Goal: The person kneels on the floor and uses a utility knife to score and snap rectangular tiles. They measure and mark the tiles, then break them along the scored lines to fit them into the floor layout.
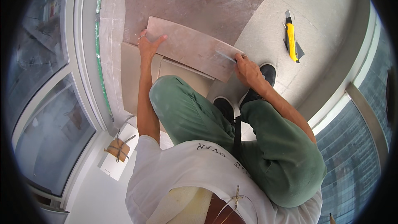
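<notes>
A narrow pinkish-brown board (186, 43) lies across a larger brown sheet (190, 4) on the floor. My left hand (148, 46) grips the board's left end, its thumb spread over the near edge and its fingers along the end. At the right end, my right hand (248, 69) is closed around a slim grey pointed tool (226, 56), whose tip rests over the board. The tool's exact kind does not show, as its rear part is inside my fist. Paler flat panels (186, 74) lie under the board's near side.
A yellow utility knife (292, 41) lies on the pale tiled floor (265, 29) to the right, over a small dark piece. Along the left window frame runs a green-and-white strip (98, 45). A tied brown bundle (117, 149) sits at lower left. My dark shoes (268, 74) stand close by.
</notes>
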